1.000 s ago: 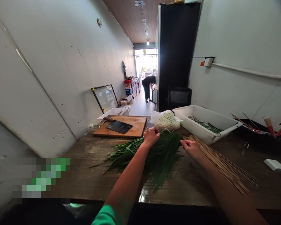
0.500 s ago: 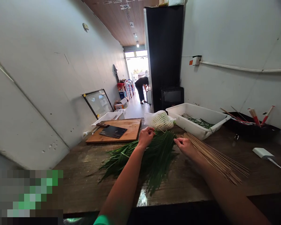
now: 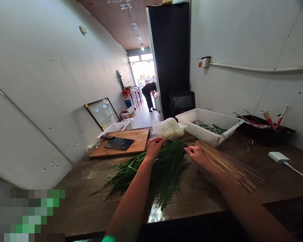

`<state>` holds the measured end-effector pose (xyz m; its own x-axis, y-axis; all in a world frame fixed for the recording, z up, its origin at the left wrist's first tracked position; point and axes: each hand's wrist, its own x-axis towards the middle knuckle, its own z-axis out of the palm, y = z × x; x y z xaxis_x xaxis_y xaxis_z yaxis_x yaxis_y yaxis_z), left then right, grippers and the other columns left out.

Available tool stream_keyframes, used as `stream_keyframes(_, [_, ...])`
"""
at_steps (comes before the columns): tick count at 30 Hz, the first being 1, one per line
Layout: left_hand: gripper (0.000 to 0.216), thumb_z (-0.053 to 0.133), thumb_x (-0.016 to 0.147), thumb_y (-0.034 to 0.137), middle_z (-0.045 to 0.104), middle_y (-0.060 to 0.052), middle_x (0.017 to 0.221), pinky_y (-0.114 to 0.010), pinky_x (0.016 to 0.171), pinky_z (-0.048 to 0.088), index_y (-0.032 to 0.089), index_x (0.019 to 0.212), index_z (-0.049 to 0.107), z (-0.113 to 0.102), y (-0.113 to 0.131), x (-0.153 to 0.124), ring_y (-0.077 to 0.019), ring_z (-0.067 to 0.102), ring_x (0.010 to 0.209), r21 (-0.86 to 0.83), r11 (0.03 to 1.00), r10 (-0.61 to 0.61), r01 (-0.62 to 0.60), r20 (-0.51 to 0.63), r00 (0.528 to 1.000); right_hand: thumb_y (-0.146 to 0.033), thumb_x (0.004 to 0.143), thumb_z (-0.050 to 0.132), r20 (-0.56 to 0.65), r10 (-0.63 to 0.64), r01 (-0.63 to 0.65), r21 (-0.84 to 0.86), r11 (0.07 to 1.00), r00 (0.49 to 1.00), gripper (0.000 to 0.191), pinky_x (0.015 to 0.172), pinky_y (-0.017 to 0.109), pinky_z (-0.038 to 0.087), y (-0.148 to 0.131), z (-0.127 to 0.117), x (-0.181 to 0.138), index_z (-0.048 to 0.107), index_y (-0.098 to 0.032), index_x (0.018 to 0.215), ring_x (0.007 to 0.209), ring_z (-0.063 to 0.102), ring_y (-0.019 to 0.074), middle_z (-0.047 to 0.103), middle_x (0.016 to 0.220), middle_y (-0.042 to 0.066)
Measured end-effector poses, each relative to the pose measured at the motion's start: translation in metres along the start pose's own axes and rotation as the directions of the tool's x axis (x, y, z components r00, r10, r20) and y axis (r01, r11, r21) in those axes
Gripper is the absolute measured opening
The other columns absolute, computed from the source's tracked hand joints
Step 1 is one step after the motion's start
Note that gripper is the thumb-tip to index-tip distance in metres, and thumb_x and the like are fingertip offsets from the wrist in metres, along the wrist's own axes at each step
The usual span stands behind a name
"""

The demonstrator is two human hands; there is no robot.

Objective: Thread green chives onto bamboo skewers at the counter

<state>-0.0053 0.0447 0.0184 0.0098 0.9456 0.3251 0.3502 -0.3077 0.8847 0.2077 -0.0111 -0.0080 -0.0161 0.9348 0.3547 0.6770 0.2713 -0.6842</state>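
A loose heap of long green garlic chives (image 3: 170, 168) lies on the wooden table, one part fanned toward me. At its far edge my left hand (image 3: 155, 147) is closed in a pinch on a thin pale stick, which looks like a bamboo skewer (image 3: 170, 139); the chives partly hide it. My right hand (image 3: 197, 155) pinches the chives' end at the right side of the bunch. Beside and partly under my right forearm lies a spread of bamboo skewers (image 3: 224, 164).
A cleaver (image 3: 120, 143) rests on a cutting board (image 3: 141, 143) at left. Behind the chives sits a net-wrapped bundle (image 3: 169, 128). Right of it stand a white tub (image 3: 207, 131) with green stems and a black tray (image 3: 265, 132). A white adapter (image 3: 279, 157) lies at right. A person (image 3: 148, 95) bends far back.
The view has shifted slightly, so the scene sits a little further left. Both hands keep their pinches at the chives, with the right hand's fingers slightly nearer the left hand.
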Motion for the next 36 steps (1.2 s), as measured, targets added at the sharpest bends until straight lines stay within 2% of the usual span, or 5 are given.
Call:
stream_keyframes(8, [0.022, 0.059, 0.074, 0.033, 0.070, -0.002, 0.067, -0.021, 0.060, 0.044, 0.015, 0.079, 0.071, 0.007, 0.005, -0.003, -0.0123, 0.061, 0.063, 0.017, 0.999, 0.038, -0.038, -0.020, 0.999, -0.047, 0.081, 0.039, 0.013, -0.003, 0.003, 0.021, 1.000, 1.000, 0.043, 0.050, 0.024, 0.025, -0.001, -0.001, -0.001, 0.046, -0.017, 0.051, 0.051, 0.035, 0.0097, 0.036, 0.049, -0.003])
stream_keyframes(16, [0.020, 0.058, 0.075, 0.028, 0.071, -0.001, 0.069, -0.021, 0.062, 0.046, 0.016, 0.084, 0.071, 0.012, 0.005, -0.003, -0.0119, 0.063, 0.065, 0.009, 0.999, 0.034, -0.033, -0.036, 0.999, -0.047, 0.081, 0.039, 0.026, 0.001, -0.002, 0.009, 1.000, 1.000, 0.043, 0.052, 0.024, 0.028, -0.003, -0.003, -0.001, 0.052, -0.017, 0.053, 0.053, 0.041, 0.0110, 0.043, 0.050, -0.002])
stream_keyframes(26, [0.019, 0.058, 0.074, 0.027, 0.071, -0.001, 0.068, -0.022, 0.064, 0.048, 0.016, 0.083, 0.070, 0.012, 0.005, -0.003, -0.0117, 0.063, 0.064, -0.032, 0.999, 0.034, -0.036, -0.042, 0.999, -0.048, 0.081, 0.039, 0.014, -0.005, 0.005, 0.008, 1.000, 1.000, 0.044, 0.050, 0.024, 0.026, -0.002, -0.002, -0.001, 0.051, -0.017, 0.052, 0.053, 0.039, 0.0107, 0.039, 0.050, -0.002])
stream_keyframes(36, [0.020, 0.058, 0.075, 0.027, 0.071, -0.002, 0.070, -0.023, 0.067, 0.048, 0.016, 0.084, 0.071, 0.011, 0.005, -0.003, -0.0129, 0.064, 0.069, 0.004, 0.998, 0.063, -0.062, -0.051, 0.997, -0.049, 0.080, 0.040, 0.003, -0.009, 0.009, 0.002, 1.000, 1.000, 0.045, 0.049, 0.024, 0.025, 0.001, -0.001, -0.001, 0.054, -0.016, 0.053, 0.050, 0.037, 0.0105, 0.035, 0.048, -0.003])
